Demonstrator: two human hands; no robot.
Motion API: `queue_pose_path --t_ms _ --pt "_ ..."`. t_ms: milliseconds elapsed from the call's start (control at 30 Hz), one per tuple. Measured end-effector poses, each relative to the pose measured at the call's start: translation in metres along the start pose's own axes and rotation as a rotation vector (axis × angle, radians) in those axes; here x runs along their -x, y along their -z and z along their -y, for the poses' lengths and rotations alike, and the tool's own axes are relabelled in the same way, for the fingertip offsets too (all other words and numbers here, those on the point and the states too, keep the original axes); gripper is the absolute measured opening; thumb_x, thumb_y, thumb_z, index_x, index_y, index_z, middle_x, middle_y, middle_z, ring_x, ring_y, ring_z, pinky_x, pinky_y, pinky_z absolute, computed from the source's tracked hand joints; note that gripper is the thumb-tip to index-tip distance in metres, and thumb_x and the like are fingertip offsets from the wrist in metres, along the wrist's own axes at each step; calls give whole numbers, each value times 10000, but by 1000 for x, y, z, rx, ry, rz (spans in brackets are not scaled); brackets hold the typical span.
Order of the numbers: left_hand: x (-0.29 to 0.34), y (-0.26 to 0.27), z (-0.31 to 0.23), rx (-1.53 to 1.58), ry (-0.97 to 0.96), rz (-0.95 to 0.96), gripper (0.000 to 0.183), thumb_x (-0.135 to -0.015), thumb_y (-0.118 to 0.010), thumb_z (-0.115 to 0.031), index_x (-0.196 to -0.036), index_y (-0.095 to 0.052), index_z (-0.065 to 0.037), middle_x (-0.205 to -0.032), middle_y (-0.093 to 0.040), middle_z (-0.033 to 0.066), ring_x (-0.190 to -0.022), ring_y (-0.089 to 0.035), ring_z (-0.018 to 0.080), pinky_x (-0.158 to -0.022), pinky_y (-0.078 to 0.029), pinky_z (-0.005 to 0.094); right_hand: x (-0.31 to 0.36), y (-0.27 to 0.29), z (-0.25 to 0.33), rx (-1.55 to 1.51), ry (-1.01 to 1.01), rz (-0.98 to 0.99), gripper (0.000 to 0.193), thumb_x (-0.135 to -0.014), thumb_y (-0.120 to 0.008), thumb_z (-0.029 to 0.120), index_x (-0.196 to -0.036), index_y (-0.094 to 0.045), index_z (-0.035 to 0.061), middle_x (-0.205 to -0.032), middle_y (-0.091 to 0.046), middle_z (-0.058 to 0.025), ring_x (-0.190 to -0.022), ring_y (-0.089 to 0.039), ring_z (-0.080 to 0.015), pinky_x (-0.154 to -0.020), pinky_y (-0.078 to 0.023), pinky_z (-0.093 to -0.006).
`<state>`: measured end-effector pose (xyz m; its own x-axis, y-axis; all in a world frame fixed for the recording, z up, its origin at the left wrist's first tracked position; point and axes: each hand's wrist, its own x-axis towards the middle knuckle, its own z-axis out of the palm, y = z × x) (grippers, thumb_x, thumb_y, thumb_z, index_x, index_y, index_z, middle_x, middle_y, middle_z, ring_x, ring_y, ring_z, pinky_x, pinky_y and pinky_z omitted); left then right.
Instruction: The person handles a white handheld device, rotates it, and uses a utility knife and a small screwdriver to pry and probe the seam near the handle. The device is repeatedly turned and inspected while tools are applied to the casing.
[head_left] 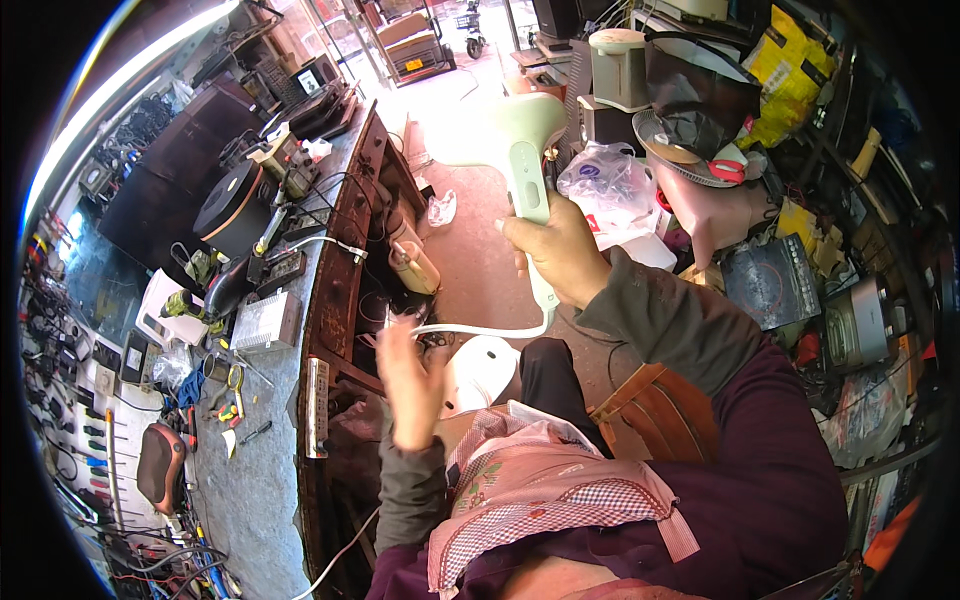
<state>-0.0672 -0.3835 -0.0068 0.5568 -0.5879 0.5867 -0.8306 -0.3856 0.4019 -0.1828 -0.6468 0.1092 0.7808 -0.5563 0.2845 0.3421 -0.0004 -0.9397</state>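
My right hand [565, 250] is wrapped round the handle of a pale green hair dryer [528, 160], held up in front of me with its wide head at the top. Oval buttons show on the side of the handle. From the handle's lower end a white cord [490, 331] curves left toward my left hand [408, 385]. That hand is raised beside the bench edge, slightly blurred, its fingers stretched upward and apart. The cord passes close to its fingertips; whether they touch cannot be made out.
On the left a worn workbench [255, 500] carries a power drill [195, 308], a brown cushion-like massager [161, 467], a pale metal box [266, 322] and hand tools. Below me is a white rounded object [482, 368]. Plastic bags [610, 190], a fan [680, 150] and boxes crowd the right.
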Motion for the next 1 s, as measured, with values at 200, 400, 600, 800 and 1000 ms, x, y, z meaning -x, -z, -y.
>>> queue_pose_path --t_ms 200,400,600,800,1000 --pt "3 -89 -75 729 -71 457 377 -1114 -657 -242 -1389 -581 5 -1136 -673 196 -1091 -670 341 -959 -535 440 8 -2 1 1 45 -16 128 -1000 -716 96 -1068 -629 30 -816 -622 -11 -604 -608 -106 -531 -521 -294" --pt "11 -107 -121 1392 460 520 296 -1217 -425 -360 -1291 -559 -107 -805 -590 43 -649 -565 137 -638 -484 286 7 -6 -8 10 83 -104 167 -998 -732 116 -1092 -626 29 -821 -645 -9 -618 -618 -95 -543 -516 -290" --pt "-9 -83 -147 1714 947 404 247 -1195 -446 -401 -1267 -515 -175 -834 -615 50 -595 -551 170 -533 -465 329 6 -10 -21 156 185 -113 223 -983 -770 130 -1112 -630 14 -818 -655 -20 -639 -611 -87 -558 -503 -294" --pt "-19 -66 -148 1720 1068 490 217 -1194 -437 -357 -1261 -521 -168 -858 -636 51 -602 -572 178 -534 -483 328 8 -10 -15 101 112 -96 218 -977 -776 124 -1093 -624 17 -788 -649 -20 -604 -611 -94 -537 -512 -299" --pt "-18 -60 -147 1714 1009 516 231 -1199 -416 -327 -1283 -529 -143 -878 -672 58 -629 -628 174 -532 -507 298 5 -12 -12 78 60 -106 194 -981 -763 113 -1061 -612 22 -780 -646 -18 -590 -616 -100 -520 -520 -300"
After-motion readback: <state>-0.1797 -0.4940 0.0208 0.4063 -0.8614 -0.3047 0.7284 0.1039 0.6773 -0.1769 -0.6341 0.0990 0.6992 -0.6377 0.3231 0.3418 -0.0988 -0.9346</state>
